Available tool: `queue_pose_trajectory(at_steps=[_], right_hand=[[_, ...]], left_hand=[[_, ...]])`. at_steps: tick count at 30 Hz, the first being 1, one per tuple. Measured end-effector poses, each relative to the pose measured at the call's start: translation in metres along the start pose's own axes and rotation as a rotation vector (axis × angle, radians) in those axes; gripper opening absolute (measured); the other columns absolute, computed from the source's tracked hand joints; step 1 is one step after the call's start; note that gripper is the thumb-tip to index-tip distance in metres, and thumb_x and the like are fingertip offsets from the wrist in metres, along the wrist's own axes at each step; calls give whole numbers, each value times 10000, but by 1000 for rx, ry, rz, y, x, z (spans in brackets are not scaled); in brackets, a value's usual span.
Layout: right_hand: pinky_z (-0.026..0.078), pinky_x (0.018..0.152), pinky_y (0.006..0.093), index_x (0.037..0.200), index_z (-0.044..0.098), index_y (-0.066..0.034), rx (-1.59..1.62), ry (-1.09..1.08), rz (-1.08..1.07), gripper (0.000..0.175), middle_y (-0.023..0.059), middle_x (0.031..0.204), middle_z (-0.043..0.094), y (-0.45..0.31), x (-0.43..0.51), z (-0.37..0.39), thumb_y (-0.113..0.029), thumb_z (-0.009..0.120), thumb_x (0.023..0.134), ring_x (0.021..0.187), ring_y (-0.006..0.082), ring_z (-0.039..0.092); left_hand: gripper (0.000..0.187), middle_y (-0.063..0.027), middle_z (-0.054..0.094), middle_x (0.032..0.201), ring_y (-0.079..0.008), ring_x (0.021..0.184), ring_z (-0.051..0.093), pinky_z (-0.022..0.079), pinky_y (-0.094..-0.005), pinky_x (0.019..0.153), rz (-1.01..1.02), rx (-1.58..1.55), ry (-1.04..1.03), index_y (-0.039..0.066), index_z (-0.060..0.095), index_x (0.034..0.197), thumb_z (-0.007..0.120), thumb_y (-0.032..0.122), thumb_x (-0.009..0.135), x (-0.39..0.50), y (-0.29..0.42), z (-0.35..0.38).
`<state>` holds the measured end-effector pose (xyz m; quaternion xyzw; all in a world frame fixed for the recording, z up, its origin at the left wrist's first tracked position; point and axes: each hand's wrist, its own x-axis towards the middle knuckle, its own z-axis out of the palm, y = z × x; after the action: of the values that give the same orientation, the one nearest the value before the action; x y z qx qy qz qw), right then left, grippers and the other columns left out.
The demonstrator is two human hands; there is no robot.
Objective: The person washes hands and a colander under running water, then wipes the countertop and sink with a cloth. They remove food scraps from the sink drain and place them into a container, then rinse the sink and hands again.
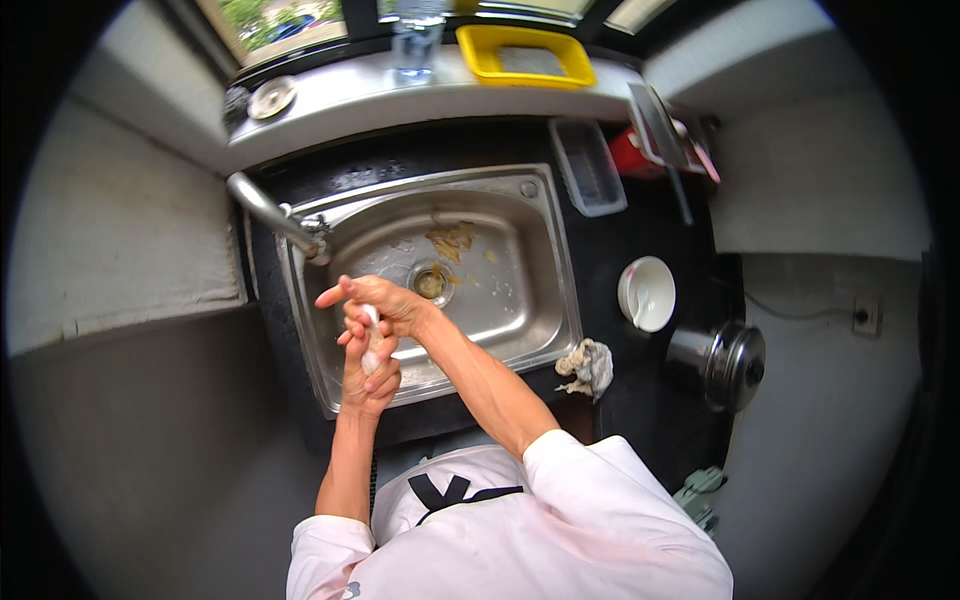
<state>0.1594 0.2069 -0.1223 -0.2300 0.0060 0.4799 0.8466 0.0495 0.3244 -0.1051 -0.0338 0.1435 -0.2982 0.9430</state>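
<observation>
My left hand (373,379) grips the lower end of a pale, whitish item (370,352) over the left side of a stainless steel sink (499,300). My right hand (386,304) closes on the upper end of the same item, with its index finger stretched out to the left. What the item is cannot be told, as the fingers cover much of it. Just above the hands stands the curved metal faucet (274,214). Brownish, wet scraps (452,240) lie on the sink floor, and some lie in the drain (430,283).
Right of the sink are a crumpled rag (592,369), a white bowl (660,296) with a spoon, a lidded metal pot (694,360) and a clear plastic container (589,169). A cleaver (660,124) lies beyond. The windowsill holds a yellow basket (472,56) and a clear bottle (416,49).
</observation>
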Motion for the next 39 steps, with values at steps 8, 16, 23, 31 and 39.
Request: queue_pose_trajectory(at_steps=[8,16,23,31,39], right_hand=[[522,496,327,1022,676,63,-278,156,46,356,-16,523,459,-28,-17,33,-272,564,1065,429,92,447],[390,359,348,796,612,9,-370,627,-220,390,53,506,467,1,-6,11,-257,502,1061,358,162,420],[435,388,395,710,623,-13,-461,1120,-422,474,106,547,564,43,32,-52,-297,486,1065,411,213,544],[547,707,515,817,722,22,-484,1532,-327,435,260,755,699,68,40,-91,-313,552,1036,764,443,712],[556,754,536,1019,723,53,-198,1512,-175,468,289,951,734,50,-1,-85,-396,590,1013,896,478,725]], left_hand=[[285,49,403,558,-52,354,297,229,-207,305,-183,779,517,159,473,829,712,211,976,8,0,65],[336,73,385,542,-68,393,346,220,-269,379,-175,1401,851,177,463,687,720,281,877,36,-1,33],[428,-169,708,770,-302,765,712,501,-427,645,-59,2077,884,-83,692,976,667,341,920,63,14,-27],[480,-334,711,1078,-478,1112,677,537,-531,872,-206,2444,833,-57,683,1181,644,360,948,72,-16,-17],[458,-330,705,1064,-509,1016,681,524,-592,855,-81,2665,905,-38,490,1166,589,379,1006,68,-49,-34]])
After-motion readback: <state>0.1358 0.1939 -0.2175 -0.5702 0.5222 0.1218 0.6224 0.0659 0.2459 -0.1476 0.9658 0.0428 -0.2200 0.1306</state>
